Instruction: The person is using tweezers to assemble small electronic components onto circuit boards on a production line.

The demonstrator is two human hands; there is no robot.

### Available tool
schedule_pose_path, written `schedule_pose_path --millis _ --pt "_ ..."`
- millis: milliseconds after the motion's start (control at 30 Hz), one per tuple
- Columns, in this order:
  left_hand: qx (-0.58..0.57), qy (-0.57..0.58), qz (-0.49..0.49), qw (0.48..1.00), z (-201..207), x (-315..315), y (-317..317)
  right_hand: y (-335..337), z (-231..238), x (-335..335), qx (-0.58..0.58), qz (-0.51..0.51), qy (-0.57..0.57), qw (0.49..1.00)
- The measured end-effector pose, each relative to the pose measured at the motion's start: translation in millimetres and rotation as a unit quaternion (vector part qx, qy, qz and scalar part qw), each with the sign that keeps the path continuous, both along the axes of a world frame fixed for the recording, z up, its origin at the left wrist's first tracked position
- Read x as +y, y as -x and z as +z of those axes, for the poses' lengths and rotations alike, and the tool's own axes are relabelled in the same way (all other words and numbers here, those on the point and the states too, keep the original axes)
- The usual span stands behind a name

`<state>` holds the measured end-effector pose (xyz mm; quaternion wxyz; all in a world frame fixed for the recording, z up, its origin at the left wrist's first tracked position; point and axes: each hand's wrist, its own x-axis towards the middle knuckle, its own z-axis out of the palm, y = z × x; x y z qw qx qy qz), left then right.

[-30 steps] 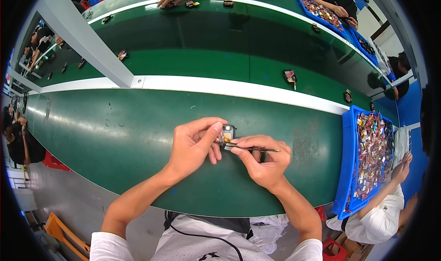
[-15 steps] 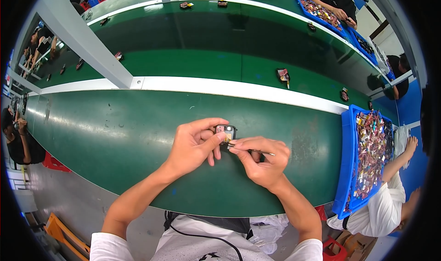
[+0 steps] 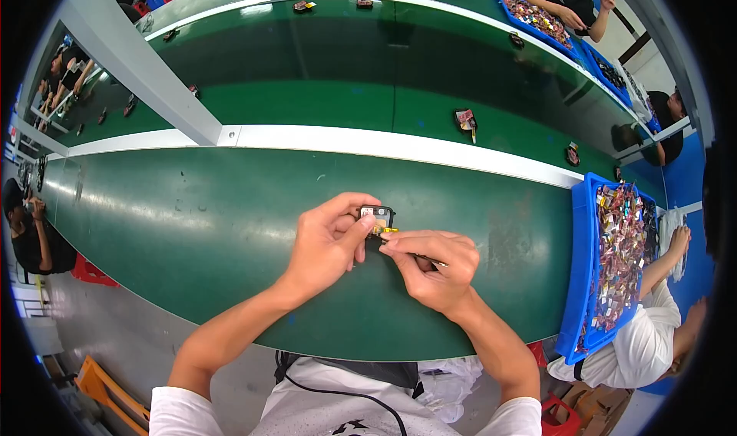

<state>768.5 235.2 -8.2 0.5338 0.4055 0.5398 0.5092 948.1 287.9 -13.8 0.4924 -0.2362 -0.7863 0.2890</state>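
Observation:
My left hand (image 3: 328, 236) is closed on a small black device casing (image 3: 378, 213), its thumb across the front. The casing has rounded corners and its inside shows pale and gold-coloured parts. A small yellow tab (image 3: 392, 230) sticks out at its lower right side. My right hand (image 3: 437, 263) pinches at the casing's lower edge, with fingertips against it. A thin metal tool (image 3: 440, 264) lies in the right hand, its rear end showing between the fingers; its working tip is hidden, and I cannot tell its kind.
A blue tray (image 3: 581, 267) of small wired parts (image 3: 616, 259) stands right on the green table (image 3: 192, 229). Beyond a white rail (image 3: 322, 138), a green belt (image 3: 307, 98) carries several black units (image 3: 465, 120). A grey post (image 3: 138, 60) rises left. Co-workers sit around.
The units on the belt have shifted slightly left. The yellow tab now shows beside the casing. My right hand has moved slightly left, and less of the metal tool shows.

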Motion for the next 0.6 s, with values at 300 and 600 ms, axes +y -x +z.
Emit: schedule_pose_path --millis 300,600 --pt "0.046 -0.023 0.038 0.998 -13 -4 -8 2 -3 -2 -0.029 -0.003 -0.016 0.999" --pt "0.048 -0.007 0.038 0.998 -10 -3 2 10 -3 -5 -0.016 -0.001 0.009 1.000"
